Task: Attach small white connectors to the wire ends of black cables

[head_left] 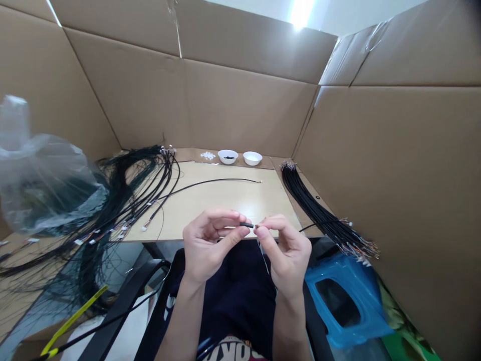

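A short black cable piece (pixel 246 225) sits in front of the person's chest, at about the near edge of the table (pixel 225 198), lifted between two bare hands. It is slim, straight and dark, matt rather than glossy, smooth along its visible length, and lies almost level, dipping slightly towards the right. Thumb and fingertips of the left hand (pixel 206 243) are pinched on it, covering its left part, so its full length cannot be told. Its free end points at the right hand (pixel 287 250), whose thumb and forefinger are closed together on a small brownish tip (pixel 257 227); this is coppery in tone, tiny and partly covered, and its exact form is too small to tell. Between the black piece and that tip there is a pale speck, and whether the two join there cannot be made out. A thin pale strand hangs below the right fingertips, in front of the dark shirt (pixel 236 281). Beyond the hands, a single black cable (pixel 214 180) curves over the tabletop to a small light connector. A thick bundle of black cables (pixel 313 205) lies to the right, its ends fanning into fine coloured wires, while a looser dark tangle (pixel 128 175) spreads at the left.
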Available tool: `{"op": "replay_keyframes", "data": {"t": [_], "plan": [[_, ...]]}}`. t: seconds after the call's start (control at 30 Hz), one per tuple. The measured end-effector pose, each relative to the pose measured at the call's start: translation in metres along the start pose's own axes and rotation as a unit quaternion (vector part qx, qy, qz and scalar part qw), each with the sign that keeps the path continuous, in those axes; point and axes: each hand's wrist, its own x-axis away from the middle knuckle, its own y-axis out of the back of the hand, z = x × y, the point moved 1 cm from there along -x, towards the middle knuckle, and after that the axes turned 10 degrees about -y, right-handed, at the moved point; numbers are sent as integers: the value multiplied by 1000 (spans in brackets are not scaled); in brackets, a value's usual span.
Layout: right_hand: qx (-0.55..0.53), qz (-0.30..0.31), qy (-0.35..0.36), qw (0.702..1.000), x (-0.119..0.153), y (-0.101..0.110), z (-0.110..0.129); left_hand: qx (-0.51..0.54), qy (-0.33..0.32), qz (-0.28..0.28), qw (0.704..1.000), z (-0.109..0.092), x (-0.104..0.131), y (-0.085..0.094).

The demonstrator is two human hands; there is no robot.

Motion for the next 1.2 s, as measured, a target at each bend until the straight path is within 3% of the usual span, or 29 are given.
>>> {"op": "replay_keyframes", "data": {"t": [0.47, 0.8, 1.2], "plan": [[25, -9, -9, 1000, 1, 0, 3, 19, 0, -9, 1000, 1, -1, -5], [80, 9, 30, 996, 0, 3, 7, -10, -16, -15, 1000, 1, -2, -1], [72, 36, -3, 997, -1, 6, 7, 48, -4, -6, 999, 5, 0, -4]]}}
